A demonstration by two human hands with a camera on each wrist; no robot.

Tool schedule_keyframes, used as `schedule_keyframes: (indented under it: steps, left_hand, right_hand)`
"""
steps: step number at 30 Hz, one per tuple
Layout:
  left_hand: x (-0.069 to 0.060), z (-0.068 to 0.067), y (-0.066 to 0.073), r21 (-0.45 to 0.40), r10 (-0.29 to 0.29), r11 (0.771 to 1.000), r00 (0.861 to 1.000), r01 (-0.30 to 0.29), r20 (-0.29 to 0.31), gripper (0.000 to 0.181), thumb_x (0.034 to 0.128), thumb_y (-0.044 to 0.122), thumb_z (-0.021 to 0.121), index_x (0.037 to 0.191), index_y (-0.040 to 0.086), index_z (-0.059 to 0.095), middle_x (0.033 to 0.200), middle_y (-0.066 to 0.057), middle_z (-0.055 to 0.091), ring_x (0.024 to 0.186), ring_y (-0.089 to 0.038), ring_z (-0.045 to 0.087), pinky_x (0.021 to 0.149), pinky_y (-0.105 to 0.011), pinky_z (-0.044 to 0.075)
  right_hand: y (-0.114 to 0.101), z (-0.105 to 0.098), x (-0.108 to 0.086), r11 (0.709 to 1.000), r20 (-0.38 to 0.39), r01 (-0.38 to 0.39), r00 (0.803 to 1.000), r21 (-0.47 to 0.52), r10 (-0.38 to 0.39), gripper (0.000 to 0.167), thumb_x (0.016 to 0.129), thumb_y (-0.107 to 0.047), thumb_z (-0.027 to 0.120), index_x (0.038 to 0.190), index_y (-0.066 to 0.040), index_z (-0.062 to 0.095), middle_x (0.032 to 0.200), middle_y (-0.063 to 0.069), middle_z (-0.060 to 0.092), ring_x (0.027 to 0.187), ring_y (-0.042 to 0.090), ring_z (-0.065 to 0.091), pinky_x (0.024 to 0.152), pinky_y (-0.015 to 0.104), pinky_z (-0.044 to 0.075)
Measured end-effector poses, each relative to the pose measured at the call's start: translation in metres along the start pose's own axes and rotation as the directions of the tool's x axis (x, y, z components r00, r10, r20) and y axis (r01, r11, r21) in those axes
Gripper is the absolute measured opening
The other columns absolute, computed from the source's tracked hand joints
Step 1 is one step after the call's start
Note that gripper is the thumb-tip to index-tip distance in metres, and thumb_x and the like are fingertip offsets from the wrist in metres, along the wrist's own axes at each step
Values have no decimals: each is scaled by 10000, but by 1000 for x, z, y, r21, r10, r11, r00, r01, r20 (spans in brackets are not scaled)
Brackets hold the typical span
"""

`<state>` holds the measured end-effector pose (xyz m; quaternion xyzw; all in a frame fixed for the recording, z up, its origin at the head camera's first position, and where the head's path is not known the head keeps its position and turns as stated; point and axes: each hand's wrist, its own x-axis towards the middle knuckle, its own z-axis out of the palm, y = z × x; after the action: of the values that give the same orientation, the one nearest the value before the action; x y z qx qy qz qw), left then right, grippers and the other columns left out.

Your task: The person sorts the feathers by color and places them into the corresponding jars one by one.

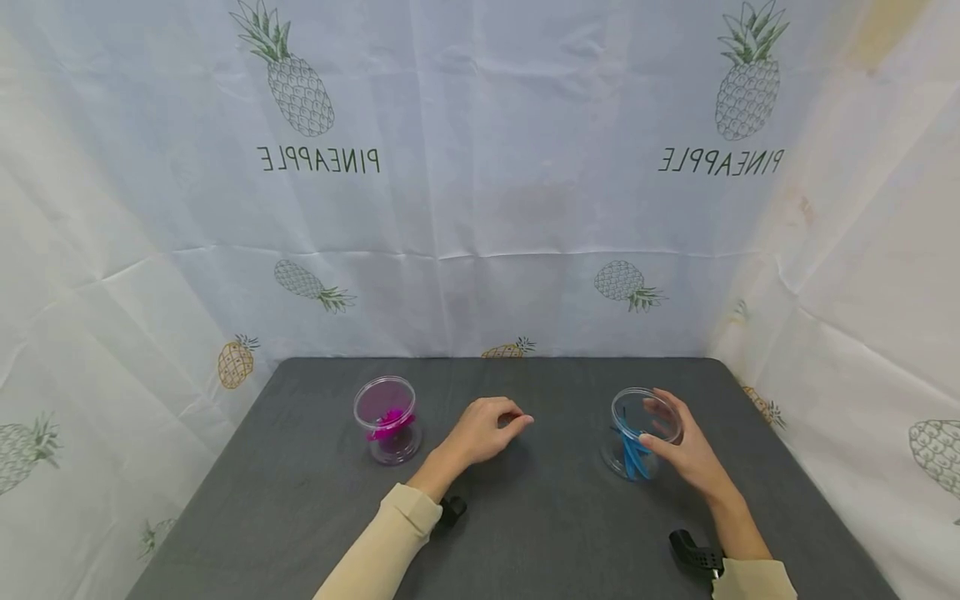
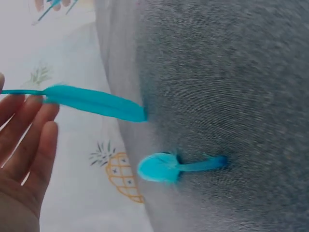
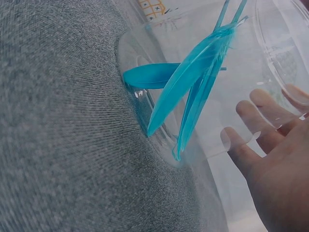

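Observation:
My left hand (image 1: 483,429) is over the middle of the dark table. In the left wrist view its thumb and fingertips pinch the quill of a blue feather (image 2: 96,102). Another blue feather (image 2: 159,167) lies on the cloth beneath it; the head view shows neither, as the hand covers that spot. My right hand (image 1: 686,446) grips the side of a clear round jar (image 1: 628,396) near its rim. Several blue feathers (image 3: 193,79) stand and lean inside this jar, which appears slightly tilted.
A second clear jar (image 1: 384,382) stands on the left of the grey-covered table (image 1: 300,517), with bright pink pieces (image 1: 390,421) in it. White pineapple-print fabric (image 1: 517,200) rises behind and on both sides. Black wrist mounts (image 1: 693,552) sit under the forearms.

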<state>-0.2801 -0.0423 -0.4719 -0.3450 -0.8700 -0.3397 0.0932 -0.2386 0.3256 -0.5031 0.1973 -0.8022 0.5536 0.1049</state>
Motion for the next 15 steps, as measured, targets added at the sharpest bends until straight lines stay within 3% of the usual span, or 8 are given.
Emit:
schedule_keyframes:
  steps: [5,15]
  left_hand:
    - [4,-1,3,-13,66,998,992,-68,-105,136,995,253,684,957,143,756,859,50,685,748,-51,609,700,-212,535]
    - [12,-2,12,-32,160,985,966,-170,-204,82,964,201,725,954,124,750,854,29,690,725,-58,616,677,-177,525]
  right_hand:
    - [-1,1,0,1000,-6,6,1000,3,-6,767,952,50,638,1572,37,187,1463,303,367,1307,-37,403,1026,102,356]
    - [-1,1,0,1000,-6,9,1000,-3,-9,788,944,69,639,1583,18,181,1467,289,372,1306,-41,401,1018,110,368]
